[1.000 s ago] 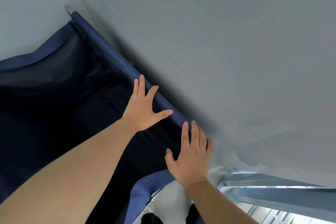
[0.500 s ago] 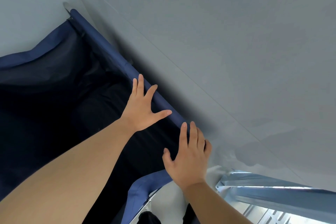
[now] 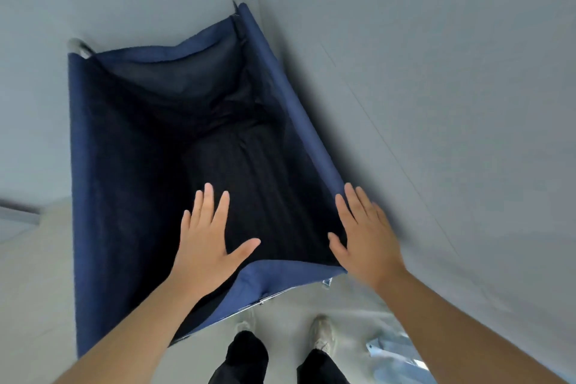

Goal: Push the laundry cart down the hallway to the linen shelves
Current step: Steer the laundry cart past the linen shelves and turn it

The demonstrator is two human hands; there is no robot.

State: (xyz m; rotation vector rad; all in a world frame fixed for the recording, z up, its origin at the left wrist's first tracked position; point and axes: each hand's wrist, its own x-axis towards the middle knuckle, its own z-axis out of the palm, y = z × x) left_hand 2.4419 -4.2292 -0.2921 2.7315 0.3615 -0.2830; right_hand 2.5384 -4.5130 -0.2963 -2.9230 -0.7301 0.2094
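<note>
Left hand (image 3: 208, 243) flat and splayed over the near rim, right hand (image 3: 366, 237) flat at the near right corner, neither gripping, and the laundry cart (image 3: 93, 165) sits close beside the wall (image 3: 436, 103), so this looks like the push being set up, and next it wants firm contact and a steer clear of that wall.

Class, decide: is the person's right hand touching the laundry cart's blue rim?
Cannot tell. The head view shows the right hand overlapping the rim of the laundry cart from above, blurred; neither contact nor gap is plain.

A plain grey wall (image 3: 436, 72) borders the pale floor (image 3: 31, 284).
</note>
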